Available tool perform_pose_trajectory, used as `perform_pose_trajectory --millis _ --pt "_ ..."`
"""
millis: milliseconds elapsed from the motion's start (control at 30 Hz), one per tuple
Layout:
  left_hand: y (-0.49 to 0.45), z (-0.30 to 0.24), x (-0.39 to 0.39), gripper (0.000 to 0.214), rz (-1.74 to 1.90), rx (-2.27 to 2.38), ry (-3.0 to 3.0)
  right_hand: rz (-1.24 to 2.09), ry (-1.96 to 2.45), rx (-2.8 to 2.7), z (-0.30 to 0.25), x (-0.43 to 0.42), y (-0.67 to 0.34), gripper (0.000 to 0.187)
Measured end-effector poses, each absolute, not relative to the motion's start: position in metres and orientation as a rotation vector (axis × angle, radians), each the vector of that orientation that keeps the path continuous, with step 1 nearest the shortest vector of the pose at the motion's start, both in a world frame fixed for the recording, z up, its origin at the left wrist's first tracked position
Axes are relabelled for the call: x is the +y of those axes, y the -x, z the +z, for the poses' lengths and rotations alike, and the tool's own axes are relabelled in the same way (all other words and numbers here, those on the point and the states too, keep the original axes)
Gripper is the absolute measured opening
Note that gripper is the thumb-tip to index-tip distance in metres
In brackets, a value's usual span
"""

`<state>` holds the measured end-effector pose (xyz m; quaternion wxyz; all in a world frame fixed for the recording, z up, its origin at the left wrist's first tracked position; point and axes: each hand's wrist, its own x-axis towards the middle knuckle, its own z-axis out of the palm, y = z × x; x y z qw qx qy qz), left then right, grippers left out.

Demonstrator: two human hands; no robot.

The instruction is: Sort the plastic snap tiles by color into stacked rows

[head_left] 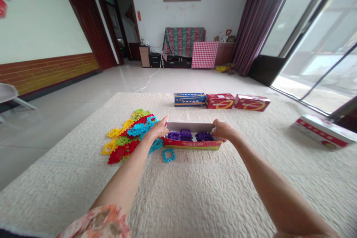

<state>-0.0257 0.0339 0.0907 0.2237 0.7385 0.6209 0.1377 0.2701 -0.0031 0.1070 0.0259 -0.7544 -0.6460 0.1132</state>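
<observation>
An open red cardboard box (192, 143) lies on a cream quilted mat and holds several purple plastic tiles (186, 135). My left hand (158, 129) grips the box's left end, fingers closed round its edge. At the right end, my right hand (221, 131) is closed on the rim. Just left of the box lies a heap of plastic tiles (126, 139) in yellow, red, green and blue. One blue tile (168, 155) sits alone in front of the box.
A blue box (190, 99) and two red boxes (220, 101) (252, 102) stand in a row at the mat's far edge. Another red and white box (323, 131) lies at the right. Tiled floor surrounds the mat (195, 193); a white chair (11, 95) is at the left.
</observation>
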Motion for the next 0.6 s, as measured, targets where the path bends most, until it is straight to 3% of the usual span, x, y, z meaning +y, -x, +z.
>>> perform_pose_trajectory --millis 300,600 --pt "0.033 0.093 0.031 0.074 0.776 1.834 -2.122 0.016 2.106 -1.816 0.101 -0.007 -0.263 0.05" --pt "0.053 0.07 0.044 0.068 1.397 1.822 -1.927 -0.023 1.705 -1.619 0.063 0.012 -0.226 0.043"
